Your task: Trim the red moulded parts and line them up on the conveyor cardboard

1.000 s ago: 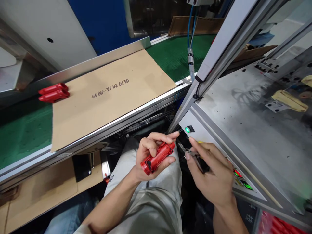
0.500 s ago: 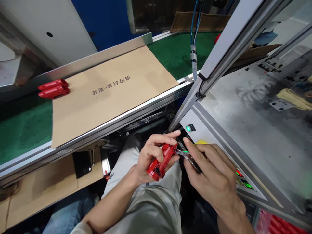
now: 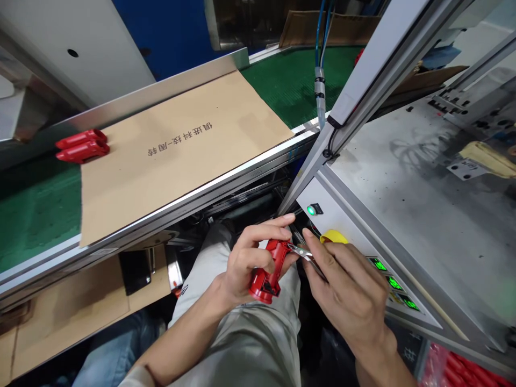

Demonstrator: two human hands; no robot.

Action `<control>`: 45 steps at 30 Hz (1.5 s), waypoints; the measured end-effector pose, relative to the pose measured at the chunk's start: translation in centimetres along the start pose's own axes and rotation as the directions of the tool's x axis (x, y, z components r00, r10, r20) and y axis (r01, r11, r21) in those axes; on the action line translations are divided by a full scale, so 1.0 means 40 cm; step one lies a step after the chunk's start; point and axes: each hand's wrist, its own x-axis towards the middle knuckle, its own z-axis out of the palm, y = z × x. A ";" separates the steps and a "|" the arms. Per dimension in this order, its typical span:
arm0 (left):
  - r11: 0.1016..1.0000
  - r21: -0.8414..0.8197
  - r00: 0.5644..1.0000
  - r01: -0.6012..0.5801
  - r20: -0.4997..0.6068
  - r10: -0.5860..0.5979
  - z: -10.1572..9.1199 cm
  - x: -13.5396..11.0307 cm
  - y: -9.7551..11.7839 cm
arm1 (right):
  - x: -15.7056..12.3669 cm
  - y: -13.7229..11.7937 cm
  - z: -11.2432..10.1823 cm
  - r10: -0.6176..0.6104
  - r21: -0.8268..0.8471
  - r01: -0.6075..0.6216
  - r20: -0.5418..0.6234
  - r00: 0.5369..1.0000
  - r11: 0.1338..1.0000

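My left hand [image 3: 250, 258] is closed around a red plastic housing [image 3: 269, 271], held over my lap with one end tipped down. My right hand [image 3: 349, 290] grips small metal cutters [image 3: 303, 252], whose tip touches the upper end of the red housing. Both hands sit just below the front edge of the conveyor frame [image 3: 193, 196] and left of the machine's control panel [image 3: 387, 279].
A cardboard sheet [image 3: 173, 148] with printed characters lies on the green conveyor belt [image 3: 36, 209]. Two red parts [image 3: 80, 146] rest at its left end. The grey machine table [image 3: 423, 183] and a slanted aluminium post [image 3: 363, 75] stand to the right. More red parts [image 3: 463, 371] lie at the bottom right.
My left hand has turned the red housing from lying sideways to pointing down. The cutters have moved in from the right until their tip meets the housing.
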 end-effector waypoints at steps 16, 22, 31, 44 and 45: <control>1.000 -0.022 1.000 0.023 -0.009 -0.023 0.003 0.002 -0.002 | -0.001 0.010 0.035 0.106 0.206 -0.094 -0.048 0.993 0.974; 0.998 -0.046 0.999 0.042 -0.031 -0.043 0.004 0.006 -0.004 | 0.009 0.019 0.028 0.198 0.305 -0.180 -0.030 0.980 0.935; 0.998 -0.050 0.999 0.037 -0.016 -0.038 0.005 -0.005 -0.001 | 0.023 0.016 0.000 0.065 0.195 -0.070 0.032 0.997 0.978; 1.000 -0.014 1.000 -0.012 0.002 0.012 0.006 -0.004 -0.002 | 0.017 0.014 0.004 0.078 0.247 -0.099 0.096 0.992 0.964; 1.000 -0.014 1.000 -0.016 0.006 0.016 0.006 -0.003 -0.001 | 0.017 0.015 0.004 0.083 0.255 -0.107 0.105 0.991 0.961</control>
